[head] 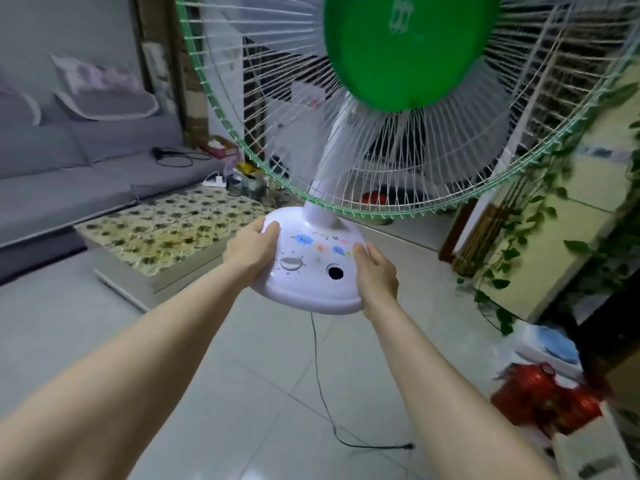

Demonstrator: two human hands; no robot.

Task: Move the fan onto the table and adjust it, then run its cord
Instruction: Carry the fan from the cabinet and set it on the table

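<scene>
I hold a white table fan in the air above the tiled floor, its round base tilted toward me. My left hand grips the base's left edge and my right hand grips its right edge. The big wire cage with a green rim and green hub fills the top of the view. A thin black cord hangs from under the base and trails on the floor to its plug. The low table with a flowered top stands to the left, beyond the fan.
A grey sofa runs along the left wall with a black cable on it. A white power strip lies at the table's far end. Trailing green plants and a red object crowd the right side.
</scene>
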